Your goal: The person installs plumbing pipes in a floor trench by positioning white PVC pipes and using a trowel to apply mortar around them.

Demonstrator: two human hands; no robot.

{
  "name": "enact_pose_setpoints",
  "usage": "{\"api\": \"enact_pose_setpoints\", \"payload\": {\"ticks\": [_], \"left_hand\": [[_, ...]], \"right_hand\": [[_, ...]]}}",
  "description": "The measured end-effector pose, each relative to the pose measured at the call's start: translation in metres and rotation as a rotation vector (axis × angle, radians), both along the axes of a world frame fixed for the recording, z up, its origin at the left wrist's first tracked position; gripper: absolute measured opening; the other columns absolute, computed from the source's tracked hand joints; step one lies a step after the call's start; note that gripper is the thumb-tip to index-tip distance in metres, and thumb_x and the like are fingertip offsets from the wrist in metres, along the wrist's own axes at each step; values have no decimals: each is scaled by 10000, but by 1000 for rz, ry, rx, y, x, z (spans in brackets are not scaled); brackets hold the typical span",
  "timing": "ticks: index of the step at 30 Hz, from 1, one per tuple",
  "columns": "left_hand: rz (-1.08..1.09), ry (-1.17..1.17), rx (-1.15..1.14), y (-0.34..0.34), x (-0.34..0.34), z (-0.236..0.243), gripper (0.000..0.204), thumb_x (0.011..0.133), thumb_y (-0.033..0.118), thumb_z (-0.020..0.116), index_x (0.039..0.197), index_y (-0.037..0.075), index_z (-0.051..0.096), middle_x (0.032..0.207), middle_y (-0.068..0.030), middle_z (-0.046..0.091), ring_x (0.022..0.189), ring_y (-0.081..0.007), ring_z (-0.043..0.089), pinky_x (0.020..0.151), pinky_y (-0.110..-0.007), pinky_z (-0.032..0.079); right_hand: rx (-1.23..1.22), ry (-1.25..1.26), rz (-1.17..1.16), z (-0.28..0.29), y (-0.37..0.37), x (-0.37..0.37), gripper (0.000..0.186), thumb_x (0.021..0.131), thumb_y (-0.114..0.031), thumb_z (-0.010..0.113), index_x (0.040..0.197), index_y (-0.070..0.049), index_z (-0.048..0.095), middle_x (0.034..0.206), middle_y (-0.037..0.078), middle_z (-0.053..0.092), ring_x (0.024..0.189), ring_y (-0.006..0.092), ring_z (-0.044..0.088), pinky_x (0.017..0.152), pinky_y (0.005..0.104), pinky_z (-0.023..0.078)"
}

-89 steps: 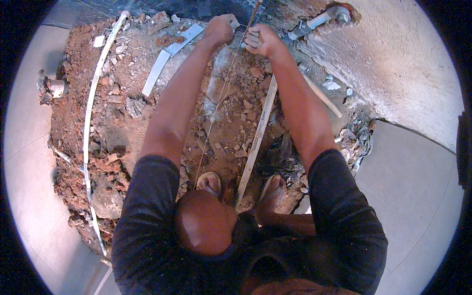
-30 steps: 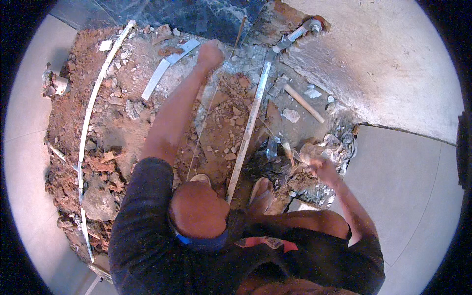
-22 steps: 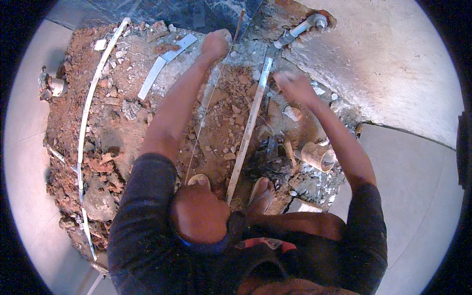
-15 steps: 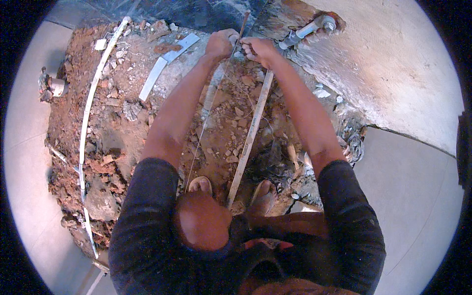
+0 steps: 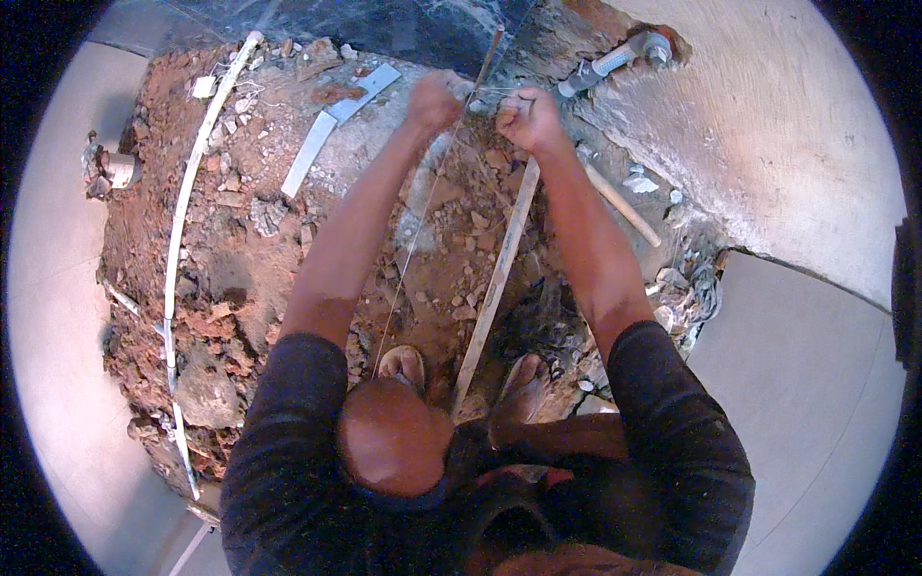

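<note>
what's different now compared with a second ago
The right hand has moved up from the rubble at lower right to near the rod and now holds a thin string that runs to the left hand. The left hand stays by the rod; the long strip and long white pipe lie as before.

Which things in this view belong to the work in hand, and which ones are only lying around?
In the work, it seems:
thin string, stretched between left hand and right hand
rusty rod, beside the left hand

Apparently just lying about:
wooden handle
flat pale strips
loose rubble
</note>
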State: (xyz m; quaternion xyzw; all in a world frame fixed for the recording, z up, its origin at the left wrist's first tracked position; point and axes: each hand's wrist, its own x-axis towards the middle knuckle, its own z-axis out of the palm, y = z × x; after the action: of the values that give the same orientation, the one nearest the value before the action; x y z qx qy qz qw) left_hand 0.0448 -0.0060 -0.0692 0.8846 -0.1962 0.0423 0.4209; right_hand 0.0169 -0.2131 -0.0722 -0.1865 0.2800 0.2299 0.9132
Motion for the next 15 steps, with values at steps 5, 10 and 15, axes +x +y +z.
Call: {"api": "enact_pose_setpoints", "payload": {"ticks": [5,10,15], "left_hand": [[117,-96,143,-8,-39,22,143,787,227,629,781,94,682,763,-147,662,732,-356,633,668,-446,499],[-44,-39,82,1,-47,5,125,799,197,595,822,135,700,849,-105,685,802,-311,646,723,-401,523],[-10,-40,157,-21,-65,24,186,805,155,569,913,148,721,958,-109,687,860,-303,649,772,-386,526]], "right_hand": [[-62,-24,1,-14,-30,-31,147,769,-216,513,708,-96,456,602,26,431,496,182,423,461,299,376],[-340,-134,88,14,-16,-56,175,799,-224,523,675,-119,458,589,6,432,490,164,414,465,295,367],[-807,-54,134,57,11,-81,197,830,-214,566,672,-110,513,606,5,478,518,140,438,493,288,370]]}}
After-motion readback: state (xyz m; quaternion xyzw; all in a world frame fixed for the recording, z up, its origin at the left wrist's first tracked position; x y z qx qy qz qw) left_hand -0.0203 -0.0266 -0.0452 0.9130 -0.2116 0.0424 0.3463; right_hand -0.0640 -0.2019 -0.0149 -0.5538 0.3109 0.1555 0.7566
